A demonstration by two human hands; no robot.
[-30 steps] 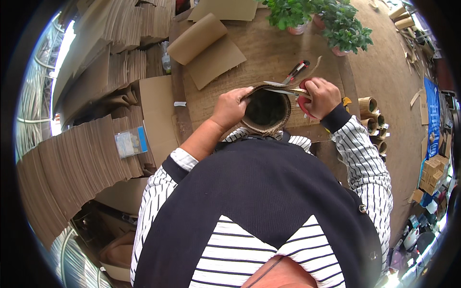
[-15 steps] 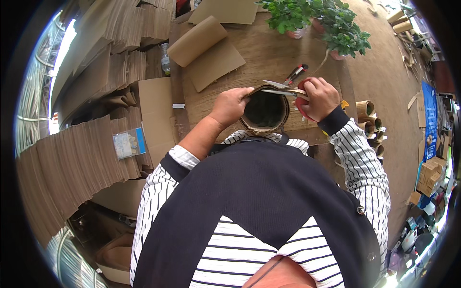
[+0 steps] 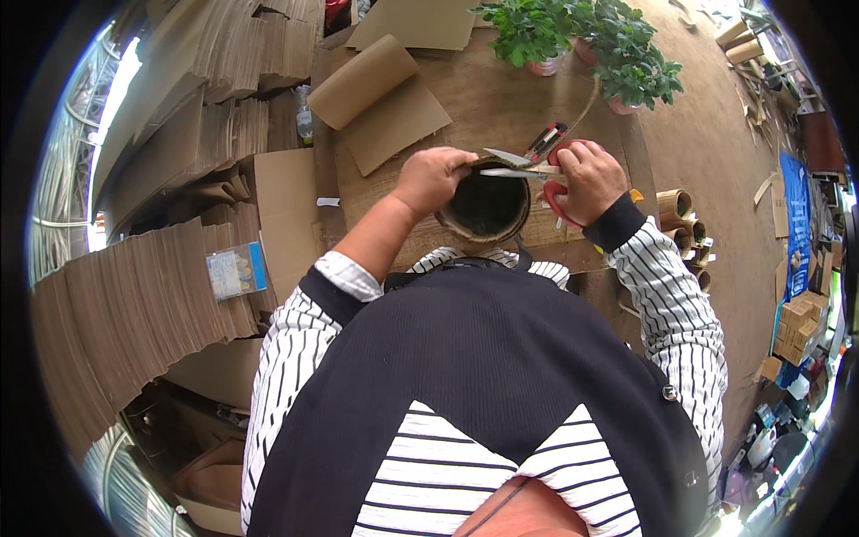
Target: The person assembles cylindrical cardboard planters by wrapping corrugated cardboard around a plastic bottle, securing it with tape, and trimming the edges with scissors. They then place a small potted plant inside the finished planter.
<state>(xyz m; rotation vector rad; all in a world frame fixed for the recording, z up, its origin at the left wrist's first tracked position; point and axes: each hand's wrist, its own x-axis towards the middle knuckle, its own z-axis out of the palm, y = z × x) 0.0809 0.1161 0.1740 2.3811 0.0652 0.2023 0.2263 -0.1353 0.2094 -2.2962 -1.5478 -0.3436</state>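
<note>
A round tube of brown cardboard [image 3: 484, 234] stands close to my body at the table's near edge, its dark hollow mouth facing up. My left hand [image 3: 431, 183] pinches the tube's rim at its far left side. In my right hand [image 3: 591, 179] are red-handled scissors [image 3: 557, 199], fingers wrapped through the loops. Their blades lie parted across the far rim, one over the mouth and one beyond it. Just past the blades rests a red and black utility knife [image 3: 546, 140], with a thin brown strip [image 3: 586, 107] running away from the rim beside it.
The wooden table [image 3: 429, 107] holds a part-rolled cardboard sheet [image 3: 394, 116] and several potted green plants [image 3: 617, 63]. Cardboard stacks [image 3: 134, 304] crowd the left, near a plastic bottle [image 3: 305, 115]. Several cardboard tubes [image 3: 676, 204] lie right of the table.
The scissor blades have opened wider at the rim. The thin strip now stretches farther from the tube toward the plants. Both hands stay in nearly the same place.
</note>
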